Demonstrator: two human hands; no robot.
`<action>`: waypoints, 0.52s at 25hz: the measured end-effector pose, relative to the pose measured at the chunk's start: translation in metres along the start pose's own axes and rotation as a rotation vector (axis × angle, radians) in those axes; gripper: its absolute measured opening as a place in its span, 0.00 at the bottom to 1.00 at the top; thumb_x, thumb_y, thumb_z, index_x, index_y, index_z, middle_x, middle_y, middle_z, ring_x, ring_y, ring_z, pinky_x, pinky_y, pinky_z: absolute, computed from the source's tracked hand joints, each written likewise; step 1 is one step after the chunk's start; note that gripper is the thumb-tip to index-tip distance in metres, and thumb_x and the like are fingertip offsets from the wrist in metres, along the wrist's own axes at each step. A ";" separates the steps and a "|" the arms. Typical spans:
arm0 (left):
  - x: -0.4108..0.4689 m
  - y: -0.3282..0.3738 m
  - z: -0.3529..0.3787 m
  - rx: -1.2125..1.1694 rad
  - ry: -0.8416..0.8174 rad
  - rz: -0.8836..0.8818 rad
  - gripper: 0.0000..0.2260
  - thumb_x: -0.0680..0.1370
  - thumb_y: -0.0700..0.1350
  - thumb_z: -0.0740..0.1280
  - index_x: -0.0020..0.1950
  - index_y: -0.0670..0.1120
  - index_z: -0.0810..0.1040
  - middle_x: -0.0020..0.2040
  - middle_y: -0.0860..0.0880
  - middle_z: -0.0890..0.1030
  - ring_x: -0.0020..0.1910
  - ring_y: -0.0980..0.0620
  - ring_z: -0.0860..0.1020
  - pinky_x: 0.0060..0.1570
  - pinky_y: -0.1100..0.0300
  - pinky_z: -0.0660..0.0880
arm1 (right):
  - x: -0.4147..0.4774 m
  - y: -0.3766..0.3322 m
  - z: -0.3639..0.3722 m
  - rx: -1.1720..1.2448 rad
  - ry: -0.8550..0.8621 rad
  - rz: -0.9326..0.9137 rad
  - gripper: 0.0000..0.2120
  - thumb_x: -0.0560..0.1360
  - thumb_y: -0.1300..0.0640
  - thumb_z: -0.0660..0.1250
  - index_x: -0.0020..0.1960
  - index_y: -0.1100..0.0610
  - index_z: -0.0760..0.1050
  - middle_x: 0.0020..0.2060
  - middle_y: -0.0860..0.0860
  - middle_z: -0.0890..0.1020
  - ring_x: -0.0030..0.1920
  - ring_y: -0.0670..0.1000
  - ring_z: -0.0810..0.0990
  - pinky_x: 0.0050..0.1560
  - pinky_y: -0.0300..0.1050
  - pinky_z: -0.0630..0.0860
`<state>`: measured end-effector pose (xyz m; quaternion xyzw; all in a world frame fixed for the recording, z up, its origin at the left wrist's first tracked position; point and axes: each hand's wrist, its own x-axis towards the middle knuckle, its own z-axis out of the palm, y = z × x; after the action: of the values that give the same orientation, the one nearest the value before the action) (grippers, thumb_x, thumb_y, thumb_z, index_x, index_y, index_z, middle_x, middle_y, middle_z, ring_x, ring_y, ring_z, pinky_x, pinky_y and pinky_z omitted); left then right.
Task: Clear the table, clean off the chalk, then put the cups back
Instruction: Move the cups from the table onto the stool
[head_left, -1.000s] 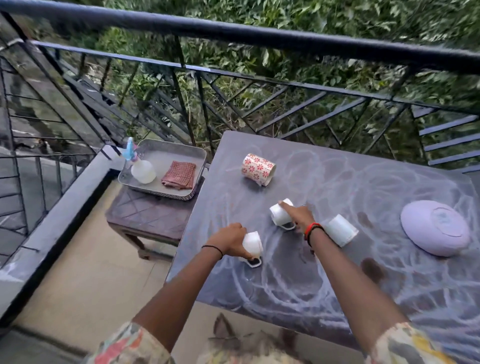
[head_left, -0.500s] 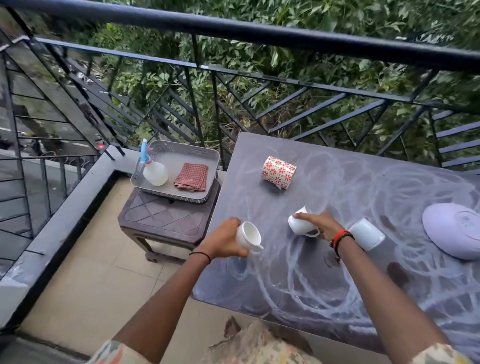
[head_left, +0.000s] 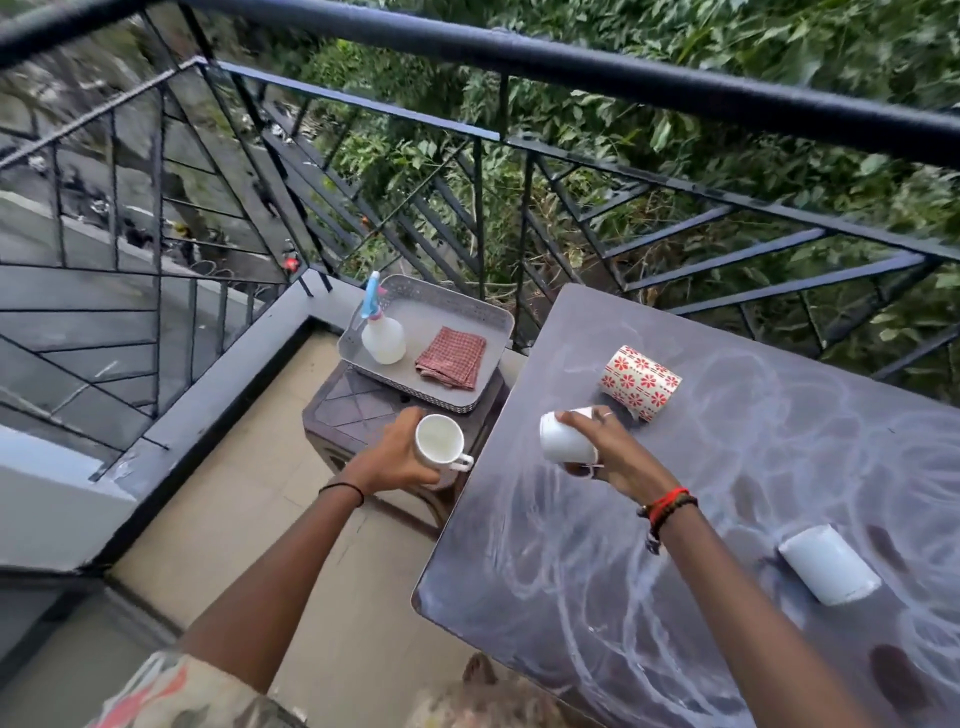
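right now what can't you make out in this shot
- Head view, right hand: its fingers cover the white cup, hiding its handle and mouth.
- Left hand: palm hides the underside of its white cup.
- Table: right and near parts cut off by the frame edge.
- Street beyond the railing: blurred, too small to identify.

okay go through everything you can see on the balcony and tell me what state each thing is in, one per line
left hand: holding a white cup, off the table
right hand: holding a second white cup, tilted
floral mug: on its side
white cup near right edge: on its side
table: covered in chalk scribbles
spray bottle: upright in tray
red cloth: folded in tray
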<state>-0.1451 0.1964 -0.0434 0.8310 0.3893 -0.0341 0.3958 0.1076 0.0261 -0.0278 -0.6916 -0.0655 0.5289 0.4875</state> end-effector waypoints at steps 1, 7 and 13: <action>0.000 -0.007 -0.008 0.007 0.001 -0.010 0.33 0.59 0.50 0.75 0.61 0.44 0.68 0.56 0.46 0.74 0.52 0.48 0.75 0.46 0.61 0.71 | 0.003 -0.005 0.014 0.000 -0.047 0.003 0.34 0.61 0.43 0.77 0.60 0.53 0.67 0.61 0.57 0.73 0.51 0.57 0.80 0.36 0.47 0.78; 0.012 -0.061 -0.049 0.009 0.060 -0.031 0.31 0.65 0.40 0.79 0.62 0.52 0.67 0.58 0.49 0.74 0.58 0.49 0.74 0.56 0.61 0.70 | 0.023 -0.014 0.103 -0.109 -0.188 0.022 0.24 0.68 0.53 0.76 0.57 0.54 0.66 0.55 0.56 0.74 0.47 0.55 0.80 0.37 0.49 0.79; 0.048 -0.136 -0.085 0.061 0.017 -0.024 0.30 0.64 0.43 0.80 0.57 0.63 0.69 0.55 0.62 0.74 0.56 0.53 0.74 0.50 0.76 0.67 | 0.066 -0.003 0.173 -0.242 -0.096 0.053 0.26 0.71 0.56 0.73 0.62 0.54 0.63 0.53 0.51 0.68 0.51 0.54 0.73 0.44 0.50 0.78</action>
<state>-0.2249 0.3364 -0.0890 0.8382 0.4016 -0.0437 0.3665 -0.0003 0.1723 -0.0634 -0.7208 -0.1335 0.5622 0.3828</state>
